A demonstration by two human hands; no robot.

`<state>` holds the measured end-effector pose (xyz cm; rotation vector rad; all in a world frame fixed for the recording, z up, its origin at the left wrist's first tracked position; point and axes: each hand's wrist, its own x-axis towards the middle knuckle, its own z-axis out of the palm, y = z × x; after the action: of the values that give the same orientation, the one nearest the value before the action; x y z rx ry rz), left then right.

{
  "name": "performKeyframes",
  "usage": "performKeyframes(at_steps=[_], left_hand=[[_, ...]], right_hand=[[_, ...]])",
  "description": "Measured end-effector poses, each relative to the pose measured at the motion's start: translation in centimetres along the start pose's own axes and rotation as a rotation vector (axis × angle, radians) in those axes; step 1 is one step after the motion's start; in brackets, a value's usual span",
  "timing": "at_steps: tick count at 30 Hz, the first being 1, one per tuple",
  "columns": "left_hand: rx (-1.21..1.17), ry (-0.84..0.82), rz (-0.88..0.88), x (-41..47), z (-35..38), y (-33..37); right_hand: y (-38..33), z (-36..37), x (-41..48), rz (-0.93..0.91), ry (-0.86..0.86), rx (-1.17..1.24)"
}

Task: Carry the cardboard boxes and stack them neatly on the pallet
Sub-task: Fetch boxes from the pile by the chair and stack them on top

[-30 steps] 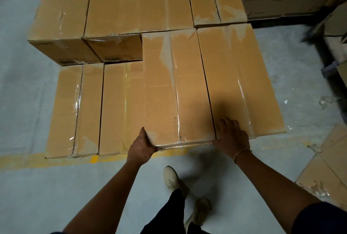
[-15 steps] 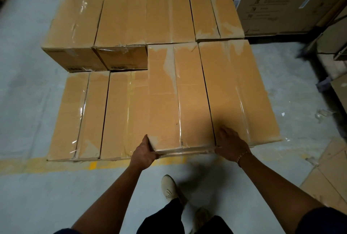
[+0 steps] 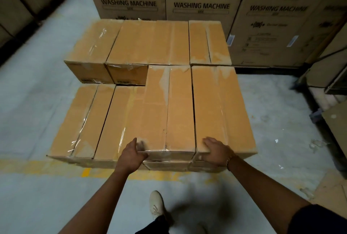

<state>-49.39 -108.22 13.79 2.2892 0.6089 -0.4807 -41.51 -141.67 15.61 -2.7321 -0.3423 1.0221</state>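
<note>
Cardboard box (image 3: 169,111) sat in the upper layer of the stack, second from right in the near row, flush against the neighbour box (image 3: 221,109) on its right; the pallet was hidden under the load. Head view: left hand (image 3: 131,155) gripped the box's near left corner, thumb on top, fingers curled round the side, likely to nudge it square. Right hand (image 3: 216,151) was released, fingers fairly straight, resting over the neighbour box's near edge just beside the seam, thumb down the front face, probably bracing so both ends lined up. Two lower boxes (image 3: 80,123) on the left had nothing on top, so stacking looked unfinished. Washing machine cartons (image 3: 201,4) stood behind the stack
</note>
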Motion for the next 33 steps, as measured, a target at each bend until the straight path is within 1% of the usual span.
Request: performKeyframes(at_steps=[3,7,12,17,21,25,29,33], left_hand=[[0.043,0.081,0.043,-3.5,0.0,0.9],[-0.001,0.162,0.044,-8.0,0.1,1.2],[-0.114,0.263,-0.009,-13.1,-0.4,-0.5],[-0.174,0.391,-0.133,-18.5,-1.4,-5.4],[-0.247,0.498,-0.263,-24.6,-1.9,-11.1],[-0.309,0.607,-0.459,-32.3,-1.1,-17.9],[-0.4,0.692,-0.639,-40.9,1.8,-24.1],[-0.478,0.752,-0.798,-49.1,5.5,-28.3]], right_hand=[[-0.3,-1.9,-2.2,-0.062,0.027,-0.023],[-2.0,-3.8,-4.5,-0.172,0.051,-0.06],[-6.3,-4.7,-6.7,-0.319,0.05,-0.13],[-13.2,-2.9,-7.1,-0.489,0.009,-0.243],[-20.0,0.8,-7.9,-0.641,-0.051,-0.33],[-27.1,6.5,-9.7,-0.778,-0.115,-0.428],[-32.9,13.6,-13.4,-0.912,-0.195,-0.466],[-36.9,20.6,-18.1,-1.037,-0.3,-0.514]])
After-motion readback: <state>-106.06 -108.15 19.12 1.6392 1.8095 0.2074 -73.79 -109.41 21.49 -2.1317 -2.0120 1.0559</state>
